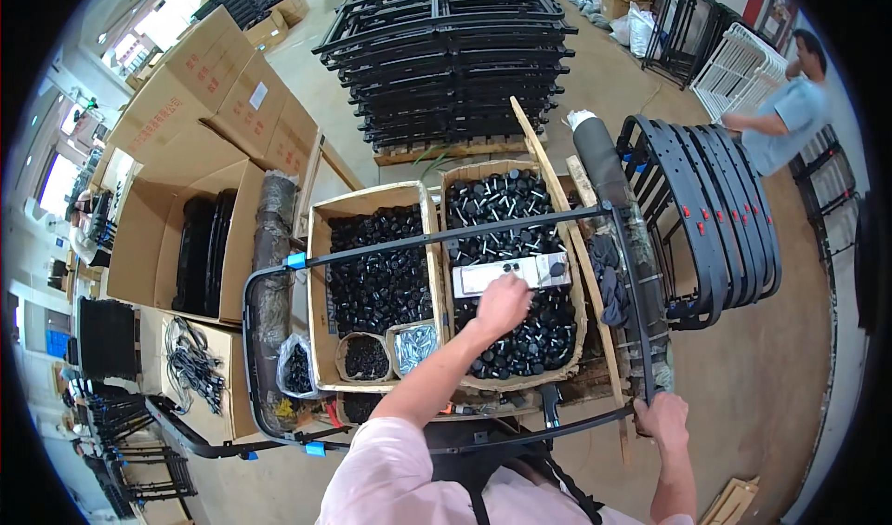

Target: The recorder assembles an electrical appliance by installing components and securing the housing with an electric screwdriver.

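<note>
A rectangular black metal tube frame [437,237] with blue pieces on it lies across the bins in front of me. My right hand [662,418] is wrapped round its near right corner. My left hand [505,304] reaches inside the frame, fingers drawn together at a white box [478,278]. Small black knobs show just beyond the fingertips; whether the hand holds one is hidden. Under and around the box, a bin [578,339] is filled with black-headed bolts [497,200]. The bin to its left holds black round caps [376,274].
Small containers hold silver hardware [415,347] and dark small parts [365,356]. A wooden strip [571,237] runs along the right bin. Bent black frames [715,218] stand at the right, with a person in blue [790,116] beyond. Stacked frames [446,51] and cardboard boxes [214,88] stand farther off.
</note>
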`<action>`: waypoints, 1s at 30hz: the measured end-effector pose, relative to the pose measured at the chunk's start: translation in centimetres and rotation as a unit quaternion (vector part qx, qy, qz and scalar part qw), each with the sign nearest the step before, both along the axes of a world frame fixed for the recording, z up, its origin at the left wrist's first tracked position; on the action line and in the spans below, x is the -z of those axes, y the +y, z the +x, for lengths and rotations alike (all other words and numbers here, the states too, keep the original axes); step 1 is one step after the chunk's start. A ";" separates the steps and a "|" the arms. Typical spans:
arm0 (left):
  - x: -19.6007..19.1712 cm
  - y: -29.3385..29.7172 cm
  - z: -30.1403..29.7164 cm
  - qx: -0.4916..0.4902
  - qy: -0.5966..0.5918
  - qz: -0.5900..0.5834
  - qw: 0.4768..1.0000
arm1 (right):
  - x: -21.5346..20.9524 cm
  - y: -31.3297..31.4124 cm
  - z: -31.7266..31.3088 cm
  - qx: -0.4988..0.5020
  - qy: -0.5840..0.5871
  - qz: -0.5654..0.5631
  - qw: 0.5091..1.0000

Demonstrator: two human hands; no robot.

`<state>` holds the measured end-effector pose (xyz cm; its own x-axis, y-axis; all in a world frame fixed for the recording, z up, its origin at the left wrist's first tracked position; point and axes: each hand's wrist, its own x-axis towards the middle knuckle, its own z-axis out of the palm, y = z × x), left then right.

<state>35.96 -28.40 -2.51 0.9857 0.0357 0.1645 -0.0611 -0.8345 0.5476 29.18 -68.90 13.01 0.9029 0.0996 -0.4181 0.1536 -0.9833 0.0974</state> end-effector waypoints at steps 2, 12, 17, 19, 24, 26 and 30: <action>1.3 2.8 -0.5 -0.054 0.034 0.088 0.994 | -0.8 1.6 1.1 -0.004 -0.023 0.031 0.999; 7.0 8.9 9.9 -0.151 0.138 0.096 0.974 | -2.1 13.8 0.8 -0.107 0.056 0.169 0.978; 8.1 9.0 10.4 -0.147 0.134 0.050 0.979 | -0.4 15.5 1.1 -0.094 0.073 0.172 0.978; 6.2 7.2 8.4 -0.130 0.035 0.037 0.990 | 0.9 15.7 2.9 -0.049 0.023 0.255 0.965; -1.1 4.0 -3.6 -0.026 0.037 -0.167 0.985 | 6.3 21.8 11.6 -0.108 -0.051 0.315 0.942; -4.2 3.1 -8.2 0.006 0.018 -0.251 0.968 | 9.9 24.5 15.1 -0.152 -0.102 0.318 0.930; -7.7 2.4 -16.4 -0.018 0.135 -0.350 0.927 | 14.7 30.2 20.7 -0.195 -0.145 0.240 0.940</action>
